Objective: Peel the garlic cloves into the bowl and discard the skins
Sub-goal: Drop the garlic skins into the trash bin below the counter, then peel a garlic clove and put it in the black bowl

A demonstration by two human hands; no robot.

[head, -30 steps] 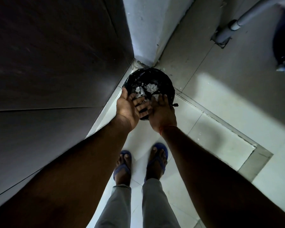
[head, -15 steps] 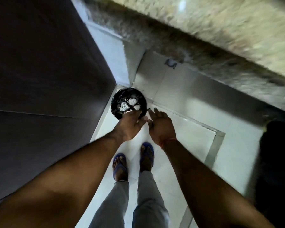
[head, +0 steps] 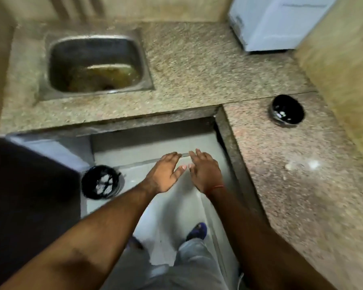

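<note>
Speckled granite counter (head: 197, 65) wraps an L around the pale floor. Both hands hang over that floor, fingers straight and slightly spread, holding nothing: left hand (head: 164, 174), right hand (head: 205, 172), thumbs nearly touching. Down left on the floor, a black-lined bin (head: 102, 182) holds white garlic skins (head: 104, 185). On the right counter sits a dark bowl (head: 287, 109) with pale bits inside, too blurred to identify. A steel sink (head: 96, 63) holds brownish water.

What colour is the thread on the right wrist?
Orange-red; the thread shows best in the head view, just behind the right hand.
</note>
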